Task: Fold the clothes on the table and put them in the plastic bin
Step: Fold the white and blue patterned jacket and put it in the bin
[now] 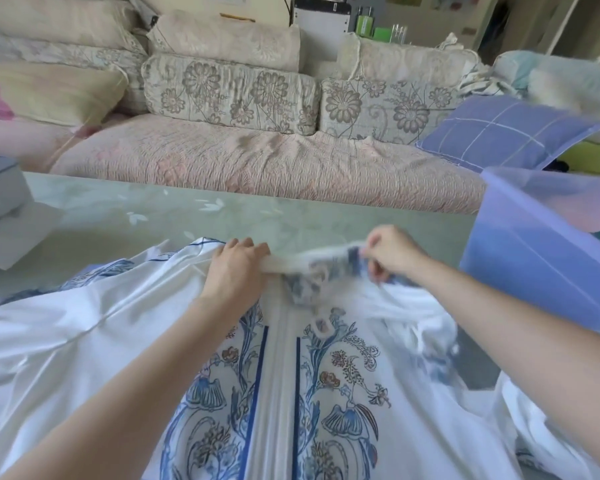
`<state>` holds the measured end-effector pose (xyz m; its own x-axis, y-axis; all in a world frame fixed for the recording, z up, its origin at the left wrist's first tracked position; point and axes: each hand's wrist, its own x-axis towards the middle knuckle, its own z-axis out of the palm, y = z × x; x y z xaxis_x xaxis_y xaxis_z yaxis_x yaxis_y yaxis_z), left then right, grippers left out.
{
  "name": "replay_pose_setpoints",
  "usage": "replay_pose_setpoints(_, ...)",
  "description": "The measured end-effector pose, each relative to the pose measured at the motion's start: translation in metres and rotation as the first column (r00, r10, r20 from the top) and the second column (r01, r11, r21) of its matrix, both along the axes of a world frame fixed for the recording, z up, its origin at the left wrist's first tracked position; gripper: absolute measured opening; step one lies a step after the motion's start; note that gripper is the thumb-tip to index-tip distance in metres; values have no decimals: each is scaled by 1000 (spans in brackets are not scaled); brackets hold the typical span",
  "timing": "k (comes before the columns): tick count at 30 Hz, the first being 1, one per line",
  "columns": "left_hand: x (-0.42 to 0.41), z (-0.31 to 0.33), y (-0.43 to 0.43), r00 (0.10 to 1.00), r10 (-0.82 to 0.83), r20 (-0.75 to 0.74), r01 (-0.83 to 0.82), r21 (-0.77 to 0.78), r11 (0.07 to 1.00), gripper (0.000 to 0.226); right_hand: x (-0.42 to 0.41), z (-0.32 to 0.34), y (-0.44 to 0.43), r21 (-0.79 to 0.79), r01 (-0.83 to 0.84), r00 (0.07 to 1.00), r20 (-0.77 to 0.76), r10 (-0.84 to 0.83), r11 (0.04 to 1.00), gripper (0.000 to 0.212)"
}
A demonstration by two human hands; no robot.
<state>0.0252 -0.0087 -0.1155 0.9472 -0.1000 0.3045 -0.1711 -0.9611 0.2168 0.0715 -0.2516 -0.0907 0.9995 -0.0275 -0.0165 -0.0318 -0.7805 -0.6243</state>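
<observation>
White printed garment [343, 375] lay front-up on table [101, 223], collar at far edge, centre. Your left hand [238, 268] gripped collar's left end, fingers curled over it. Your right hand [392, 252] pinched other end; blurred. Likely tensioning collar to square it before folding. Plastic bin [534, 251] sat right, close for drop-off.

No legible text anywhere.

The white garment [326, 393] is thin, smooth cloth with a soft shine and printed blue flowers. The table [153, 216] top is smooth and glossy, like glass. The bin [534, 244] is see-through bluish plastic. The sofa [257, 168] cover is bumpy, matt cloth.
</observation>
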Motion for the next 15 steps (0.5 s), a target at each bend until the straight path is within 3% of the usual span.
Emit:
replay_pose_setpoints(2, 9, 8, -1, 992, 117, 45, -107, -195, 975, 35, 24, 21, 14, 147, 142, 952, 250, -175, 979, 14)
replay_pose_setpoints(3, 16, 13, -1, 984, 170, 61, -150, -254, 955, 39, 35, 34, 22, 177, 129, 934, 309, -180, 976, 25)
replay_pose_setpoints(4, 21, 17, -2, 973, 220, 75, -194, -259, 946, 48, 43, 41, 29, 190, 51, 945, 307, -109, 980, 42)
replay_pose_setpoints(6, 27, 24, -2, 958, 270, 95, -252, -165, 953, 66, 49, 44, 39, 136, -77, 986, 160, 55, 988, 71)
replay_pose_setpoints(8, 26, 24, -3, 970, 230, 82, -228, -32, 973, 67, 37, 35, 39, 6, -133, 987, 95, 132, 991, 64)
replay_pose_setpoints(10, 22, 16, -2, 987, 163, -9, -162, 83, 983, 54, 17, 16, 28, -17, -161, 973, 167, 161, 987, 44)
replay_pose_setpoints(12, 17, 7, 2, 981, 147, -130, -134, 103, 986, 46, -5, -4, 9, 23, -74, 991, 114, 71, 997, 38)
replay_pose_setpoints(15, 16, 2, 16, 965, 214, -152, -194, 134, 972, 45, -25, -33, -22, -195, 67, 997, -36, -75, 978, 42)
